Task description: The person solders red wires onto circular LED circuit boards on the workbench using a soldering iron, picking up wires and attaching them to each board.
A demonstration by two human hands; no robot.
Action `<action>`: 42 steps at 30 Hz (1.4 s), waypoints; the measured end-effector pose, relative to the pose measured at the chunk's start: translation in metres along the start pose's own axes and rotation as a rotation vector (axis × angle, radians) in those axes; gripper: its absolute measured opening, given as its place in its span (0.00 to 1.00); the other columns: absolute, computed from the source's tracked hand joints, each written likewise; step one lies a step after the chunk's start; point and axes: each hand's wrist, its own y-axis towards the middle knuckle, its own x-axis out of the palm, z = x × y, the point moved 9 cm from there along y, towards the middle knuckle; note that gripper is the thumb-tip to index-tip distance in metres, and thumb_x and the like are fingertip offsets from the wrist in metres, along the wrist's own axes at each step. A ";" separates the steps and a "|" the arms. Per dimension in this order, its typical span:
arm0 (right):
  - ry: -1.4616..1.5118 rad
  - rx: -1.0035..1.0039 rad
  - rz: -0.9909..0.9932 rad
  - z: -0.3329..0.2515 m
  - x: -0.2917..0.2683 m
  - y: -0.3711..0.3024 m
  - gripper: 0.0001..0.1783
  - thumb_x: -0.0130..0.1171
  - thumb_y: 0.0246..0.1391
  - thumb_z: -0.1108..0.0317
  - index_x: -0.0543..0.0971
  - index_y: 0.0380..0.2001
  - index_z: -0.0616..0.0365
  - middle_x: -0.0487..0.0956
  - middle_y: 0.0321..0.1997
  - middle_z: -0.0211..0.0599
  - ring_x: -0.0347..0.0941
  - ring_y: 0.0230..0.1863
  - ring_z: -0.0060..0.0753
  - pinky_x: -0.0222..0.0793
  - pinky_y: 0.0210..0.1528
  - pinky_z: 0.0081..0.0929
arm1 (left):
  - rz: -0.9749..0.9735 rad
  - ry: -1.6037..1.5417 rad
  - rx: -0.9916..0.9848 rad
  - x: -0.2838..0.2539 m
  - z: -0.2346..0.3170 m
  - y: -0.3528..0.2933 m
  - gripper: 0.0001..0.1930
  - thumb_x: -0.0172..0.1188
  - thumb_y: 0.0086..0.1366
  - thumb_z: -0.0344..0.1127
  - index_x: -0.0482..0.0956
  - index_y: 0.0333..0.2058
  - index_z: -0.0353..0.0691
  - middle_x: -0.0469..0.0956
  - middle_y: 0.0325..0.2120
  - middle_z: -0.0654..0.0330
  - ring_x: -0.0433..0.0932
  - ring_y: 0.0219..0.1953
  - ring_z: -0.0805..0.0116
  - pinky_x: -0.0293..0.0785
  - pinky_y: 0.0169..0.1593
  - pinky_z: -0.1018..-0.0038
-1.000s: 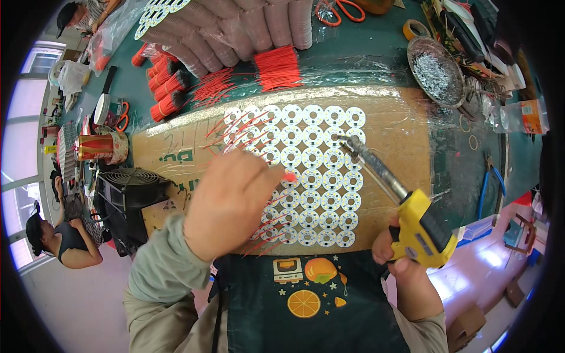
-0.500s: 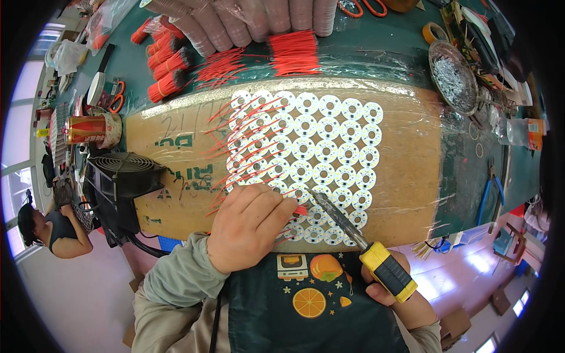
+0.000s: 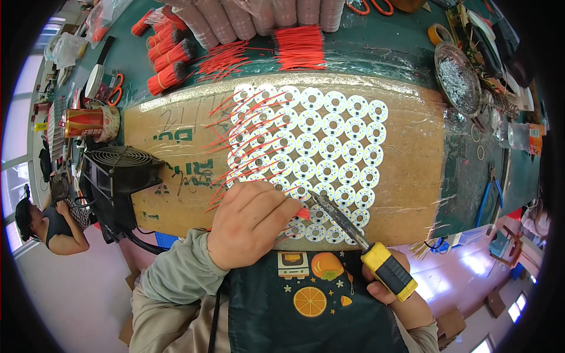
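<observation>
Rows of round white LED boards (image 3: 328, 171) with centre holes lie on a cardboard sheet. Thin red wires (image 3: 257, 133) stick out leftward from boards in the left columns. My left hand (image 3: 250, 220) is closed over the lower-left boards, pinching red wires, with a short red bunch (image 3: 302, 213) showing past its fingertips. In my right hand (image 3: 381, 293) is a soldering iron (image 3: 388, 273) with a yellow and black handle. Its dark tip points up-left and is at a board (image 3: 301, 189) beside my left fingertips; whether it touches cannot be made out.
A black fan (image 3: 123, 170) stands left of the cardboard (image 3: 406, 176). Behind lie loose red wires (image 3: 299, 48), bundled wires (image 3: 170, 56) and stacked boards (image 3: 247, 17). At right are a metal bowl of silvery scraps (image 3: 457, 79) and blue pliers (image 3: 486, 197). Another person (image 3: 56, 220) sits far left.
The view has shifted slightly, so the boards and table appear a little displaced. Both hands keep nearly the same pose, the iron's tip still at the boards beside my left fingertips.
</observation>
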 end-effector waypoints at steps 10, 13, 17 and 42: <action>-0.001 0.021 0.008 -0.003 0.002 0.003 0.24 0.69 0.51 0.46 0.73 0.21 0.54 0.73 0.20 0.32 0.69 0.20 0.37 0.63 0.25 0.31 | -0.046 0.051 -0.001 0.006 -0.001 -0.001 0.19 0.60 0.53 0.33 0.81 0.45 0.36 0.76 0.37 0.59 0.77 0.43 0.60 0.72 0.46 0.65; -0.021 0.045 -0.006 0.002 0.003 -0.001 0.24 0.68 0.51 0.46 0.73 0.21 0.54 0.73 0.20 0.32 0.69 0.20 0.38 0.64 0.25 0.32 | -0.047 0.050 -0.006 0.008 -0.001 -0.002 0.19 0.60 0.53 0.32 0.81 0.45 0.36 0.76 0.38 0.59 0.76 0.44 0.60 0.72 0.46 0.65; -0.057 -0.014 0.025 -0.002 0.001 -0.001 0.23 0.68 0.51 0.47 0.73 0.22 0.54 0.73 0.20 0.32 0.69 0.20 0.38 0.64 0.25 0.32 | -0.050 0.061 -0.012 0.009 -0.001 -0.003 0.19 0.60 0.53 0.32 0.80 0.45 0.36 0.76 0.39 0.59 0.76 0.44 0.60 0.72 0.46 0.65; -0.036 0.081 -0.045 -0.013 -0.001 0.004 0.32 0.68 0.53 0.43 0.81 0.46 0.63 0.84 0.33 0.39 0.83 0.32 0.43 0.75 0.33 0.31 | -0.129 -0.019 -0.090 -0.003 -0.007 0.000 0.18 0.61 0.51 0.29 0.81 0.43 0.37 0.75 0.38 0.58 0.76 0.44 0.58 0.71 0.48 0.64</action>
